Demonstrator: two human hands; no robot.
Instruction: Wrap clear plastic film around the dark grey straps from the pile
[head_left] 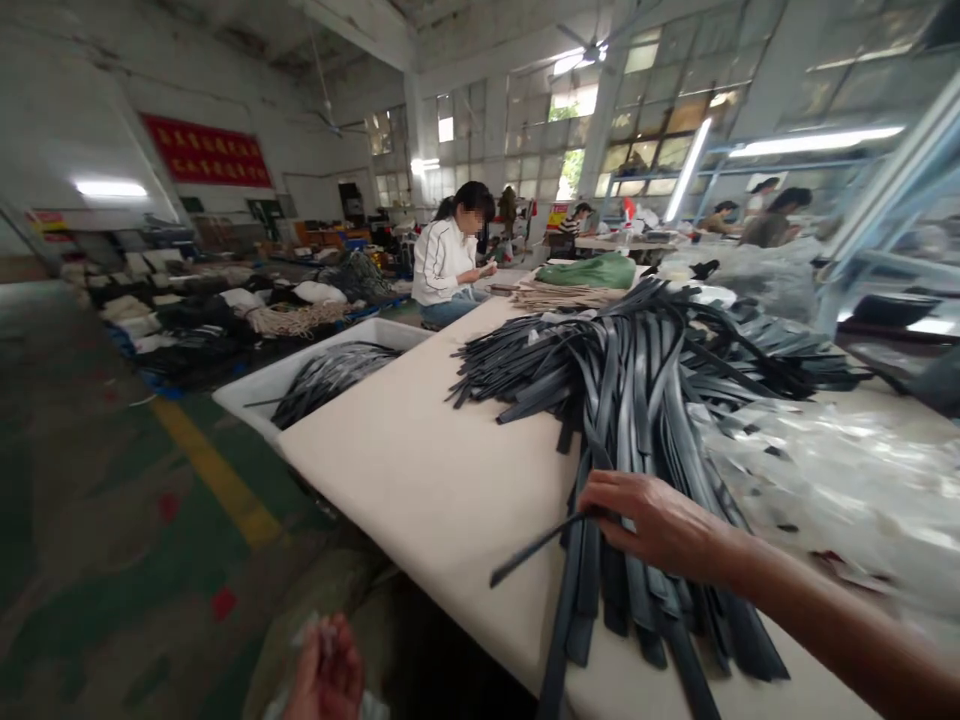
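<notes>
Now the right hand (660, 525) pinches 1 thin, dark, glossy strap (536, 548) atop the pile (645, 380); left hand (326, 675) loosely curled.

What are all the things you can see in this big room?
dark straps: too many to count, black-grey, heaped on the table under and beyond the right hand
table: one, cream top, running from near to far
tub: one, white, left of the table, holding more dark straps
clear plastic sheeting: one crumpled spread, see-through, right side of the table
green bag: one, green, far end of the table
seated person: one, white jacket, at the far end
red banner: one, red, on the left wall
yellow floor line: one, yellow, on the green floor
right hand: resting on the straps, fingers pinching one
left hand: low at bottom edge, holding something blurred
</notes>
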